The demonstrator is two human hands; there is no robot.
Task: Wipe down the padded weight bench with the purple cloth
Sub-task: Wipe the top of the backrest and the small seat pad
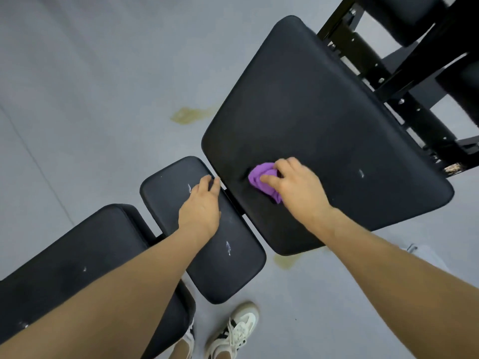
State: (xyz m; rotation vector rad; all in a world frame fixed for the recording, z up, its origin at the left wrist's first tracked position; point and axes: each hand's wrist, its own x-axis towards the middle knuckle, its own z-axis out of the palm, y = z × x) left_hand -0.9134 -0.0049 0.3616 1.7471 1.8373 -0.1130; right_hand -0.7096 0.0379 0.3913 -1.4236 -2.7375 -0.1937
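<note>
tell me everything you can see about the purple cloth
The purple cloth is a small piece of soft-looking fabric, bright violet, bunched into a crumpled wad with folds showing, not spread flat. It lies on the large black back pad of the bench, near that pad's lower left end, close to the gap before the middle pad. The right hand covers its right part, fingers and thumb curled onto it, pressing it to the pad. A tail of cloth sticks out below the thumb.

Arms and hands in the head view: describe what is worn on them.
Nothing is worn on either. The left hand and right hand are bare, with no gloves, rings, watch or bracelets visible. Both forearms are bare as far as the frame edge, so no sleeves show.
</note>
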